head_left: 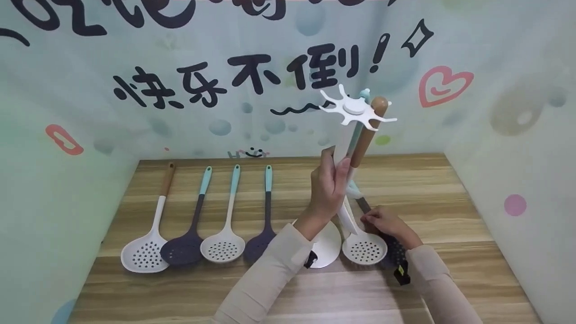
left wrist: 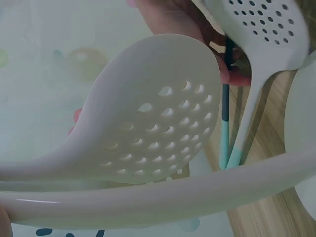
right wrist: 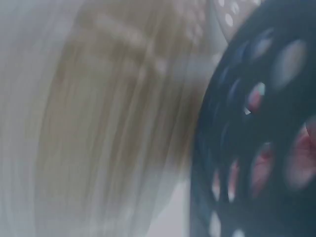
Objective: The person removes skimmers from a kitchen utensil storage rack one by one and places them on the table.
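Note:
My left hand (head_left: 326, 184) grips the white pole of a utensil stand, fingers on one side and thumb on the other. At its top spreads a white hook ring (head_left: 355, 107). Beside the pole rises a wooden handle (head_left: 366, 137); a mint handle end shows behind the ring. A white slotted utensil head (left wrist: 158, 118) looms close in the left wrist view. My right hand (head_left: 389, 225) pinches the handle of a dark skimmer (head_left: 396, 252), whose holed head fills the right side of the right wrist view. Next to it lies a white skimmer (head_left: 364, 249) with a mint handle.
Left on the wood-grain table lie a white slotted turner (head_left: 144, 254) with a wooden handle, a dark one (head_left: 182, 249), a white skimmer (head_left: 222, 246) and another dark utensil (head_left: 258, 243). A white disc (head_left: 330, 247) sits below my left wrist. Printed cloth walls enclose the table.

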`<state>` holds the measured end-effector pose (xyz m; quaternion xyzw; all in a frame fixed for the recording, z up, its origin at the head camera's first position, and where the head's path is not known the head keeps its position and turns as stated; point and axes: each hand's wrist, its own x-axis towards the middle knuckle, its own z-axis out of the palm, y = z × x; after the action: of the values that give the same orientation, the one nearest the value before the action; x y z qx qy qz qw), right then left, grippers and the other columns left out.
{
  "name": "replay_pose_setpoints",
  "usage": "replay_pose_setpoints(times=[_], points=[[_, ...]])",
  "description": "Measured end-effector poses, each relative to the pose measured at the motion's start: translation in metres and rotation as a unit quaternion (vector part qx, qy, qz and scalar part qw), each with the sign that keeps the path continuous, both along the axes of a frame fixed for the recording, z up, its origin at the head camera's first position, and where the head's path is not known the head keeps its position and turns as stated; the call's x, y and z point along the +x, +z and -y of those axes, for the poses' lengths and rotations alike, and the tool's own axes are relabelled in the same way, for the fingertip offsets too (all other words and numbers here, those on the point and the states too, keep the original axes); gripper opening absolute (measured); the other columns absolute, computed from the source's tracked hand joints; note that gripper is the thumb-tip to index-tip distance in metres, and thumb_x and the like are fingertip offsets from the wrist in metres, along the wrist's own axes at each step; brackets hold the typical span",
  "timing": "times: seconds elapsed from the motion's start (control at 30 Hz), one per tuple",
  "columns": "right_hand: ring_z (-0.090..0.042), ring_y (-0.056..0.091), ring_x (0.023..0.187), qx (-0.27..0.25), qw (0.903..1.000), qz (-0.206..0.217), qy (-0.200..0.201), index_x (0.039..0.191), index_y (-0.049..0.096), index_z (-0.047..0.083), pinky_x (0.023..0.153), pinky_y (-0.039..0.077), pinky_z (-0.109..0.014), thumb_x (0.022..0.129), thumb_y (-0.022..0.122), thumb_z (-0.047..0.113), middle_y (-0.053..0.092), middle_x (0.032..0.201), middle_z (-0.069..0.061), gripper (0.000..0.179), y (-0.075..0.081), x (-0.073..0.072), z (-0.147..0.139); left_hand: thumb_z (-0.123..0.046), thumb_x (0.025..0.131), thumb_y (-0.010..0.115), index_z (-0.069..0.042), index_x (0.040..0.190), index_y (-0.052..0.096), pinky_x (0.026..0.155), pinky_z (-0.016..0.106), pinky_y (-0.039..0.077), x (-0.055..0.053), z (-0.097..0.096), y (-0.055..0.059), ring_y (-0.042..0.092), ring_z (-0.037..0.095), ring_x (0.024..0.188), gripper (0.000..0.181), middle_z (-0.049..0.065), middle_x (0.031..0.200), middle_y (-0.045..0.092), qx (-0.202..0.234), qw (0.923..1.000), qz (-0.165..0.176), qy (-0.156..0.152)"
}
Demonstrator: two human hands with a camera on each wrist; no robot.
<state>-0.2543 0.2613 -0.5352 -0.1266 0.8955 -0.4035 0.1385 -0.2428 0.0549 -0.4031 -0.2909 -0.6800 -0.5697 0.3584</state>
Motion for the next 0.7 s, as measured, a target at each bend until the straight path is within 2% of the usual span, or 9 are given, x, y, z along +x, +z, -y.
replay_pose_setpoints(times=[0.13, 0.23, 0.3, 0.37, 0.43, 0.53, 0.63, 0.7], points=[[-0.017, 0.056, 0.070, -0.049, 0.9947, 0.048, -0.076, 0.109, 0.054, -0.022, 0.060, 0.048, -0.026, 0.082, 0.042, -0.014, 0.060, 0.087, -0.024, 0.030, -0.003, -0.001, -0.008, -0.036, 0.100, 0.033, 0.005, 0.111, 0.042, 0.057, 0.018, 0.050, 0.000, 0.000, 0.000, 0.062, 0.019, 0.066, 0.044, 0.016, 0.083, 0.064, -0.003, 1.0000, 0.000, -0.005], [-0.030, 0.060, 0.086, -0.048, 0.9938, 0.040, -0.091, 0.117, 0.049, -0.022, 0.075, 0.050, -0.034, 0.082, 0.045, -0.014, 0.059, 0.101, -0.031, 0.036, -0.002, -0.003, -0.015, -0.034, 0.100, 0.035, 0.005, 0.113, 0.041, 0.057, 0.018, 0.050, 0.000, 0.001, 0.000, 0.062, 0.020, 0.067, 0.041, 0.017, 0.085, 0.063, -0.002, 0.9999, 0.004, -0.011], [-0.038, 0.057, 0.099, -0.030, 0.9953, 0.031, -0.087, 0.120, 0.048, -0.020, 0.085, 0.047, -0.041, 0.083, 0.047, -0.013, 0.056, 0.112, -0.034, 0.037, 0.001, -0.005, -0.019, -0.033, 0.100, 0.035, 0.004, 0.114, 0.041, 0.057, 0.018, 0.050, 0.000, 0.001, 0.000, 0.062, 0.020, 0.066, 0.040, 0.016, 0.086, 0.062, -0.001, 0.9999, 0.007, -0.014], [-0.041, 0.053, 0.106, 0.011, 0.9977, 0.003, -0.067, 0.116, 0.053, -0.018, 0.090, 0.043, -0.045, 0.082, 0.049, -0.012, 0.057, 0.114, -0.033, 0.035, 0.004, -0.006, -0.022, -0.035, 0.100, 0.034, 0.004, 0.113, 0.041, 0.055, 0.018, 0.048, 0.000, 0.001, 0.000, 0.059, 0.018, 0.064, 0.041, 0.015, 0.082, 0.061, -0.002, 0.9999, 0.008, -0.011], [-0.040, 0.054, 0.103, 0.040, 0.9978, -0.015, -0.050, 0.114, 0.057, -0.015, 0.089, 0.043, -0.046, 0.080, 0.052, -0.011, 0.059, 0.112, -0.031, 0.035, 0.005, -0.007, -0.024, -0.037, 0.100, 0.033, 0.004, 0.112, 0.042, 0.053, 0.018, 0.046, 0.000, 0.001, 0.000, 0.056, 0.017, 0.060, 0.044, 0.014, 0.078, 0.059, -0.003, 1.0000, 0.007, -0.006], [-0.040, 0.054, 0.098, 0.058, 0.9965, -0.056, -0.022, 0.109, 0.061, -0.012, 0.088, 0.042, -0.049, 0.074, 0.053, -0.013, 0.061, 0.106, -0.030, 0.036, 0.003, -0.007, -0.025, -0.038, 0.100, 0.031, 0.004, 0.111, 0.043, 0.051, 0.019, 0.044, 0.000, 0.001, 0.001, 0.053, 0.016, 0.058, 0.045, 0.012, 0.073, 0.058, -0.005, 1.0000, 0.005, 0.002], [-0.042, 0.054, 0.099, 0.058, 0.9960, -0.067, -0.009, 0.109, 0.061, -0.012, 0.089, 0.042, -0.053, 0.071, 0.052, -0.015, 0.059, 0.106, -0.031, 0.039, 0.003, -0.007, -0.024, -0.038, 0.100, 0.031, 0.005, 0.112, 0.042, 0.054, 0.018, 0.047, 0.000, 0.001, 0.001, 0.058, 0.017, 0.062, 0.046, 0.014, 0.079, 0.063, -0.006, 1.0000, 0.006, 0.001], [-0.042, 0.053, 0.096, 0.076, 0.9941, -0.077, -0.007, 0.107, 0.061, -0.012, 0.088, 0.042, -0.054, 0.070, 0.052, -0.015, 0.057, 0.102, -0.031, 0.038, 0.003, -0.006, -0.022, -0.037, 0.100, 0.031, 0.005, 0.114, 0.042, 0.057, 0.018, 0.049, 0.001, 0.001, 0.001, 0.061, 0.018, 0.067, 0.046, 0.015, 0.084, 0.065, -0.005, 0.9999, 0.008, -0.003]])
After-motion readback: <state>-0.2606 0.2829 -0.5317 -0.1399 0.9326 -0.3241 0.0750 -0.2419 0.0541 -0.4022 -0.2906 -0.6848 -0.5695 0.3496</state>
